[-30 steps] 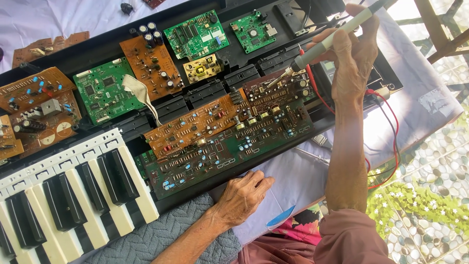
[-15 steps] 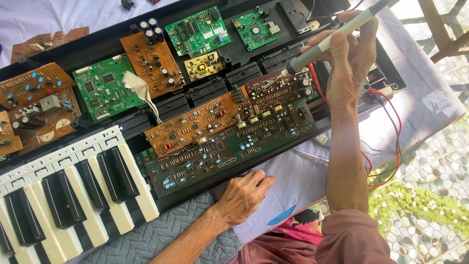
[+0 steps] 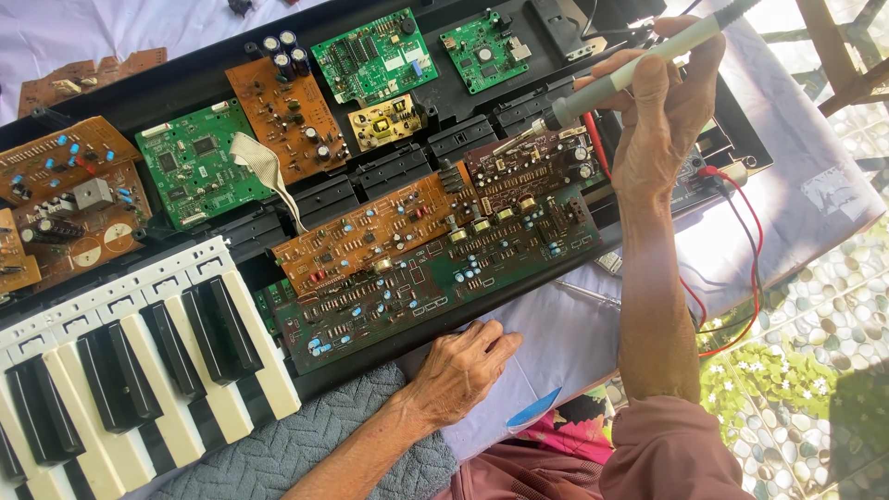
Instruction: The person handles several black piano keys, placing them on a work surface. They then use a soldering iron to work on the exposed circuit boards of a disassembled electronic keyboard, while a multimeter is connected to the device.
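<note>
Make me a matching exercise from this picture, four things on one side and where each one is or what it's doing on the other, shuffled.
1 right hand
2 left hand
3 piano keys
4 red wires

a resting at the near edge of the dark green circuit board
b lower left of the view
c holding a soldering iron
d trailing over the white cloth on the right

Pairs: 1-c, 2-a, 3-b, 4-d

The black-and-white piano keys [image 3: 139,370] run off the frame at eight o'clock. At one o'clock the grey pen-shaped soldering iron [image 3: 639,69] loses its tail past the top edge. Component markings are too small to tell.
</note>
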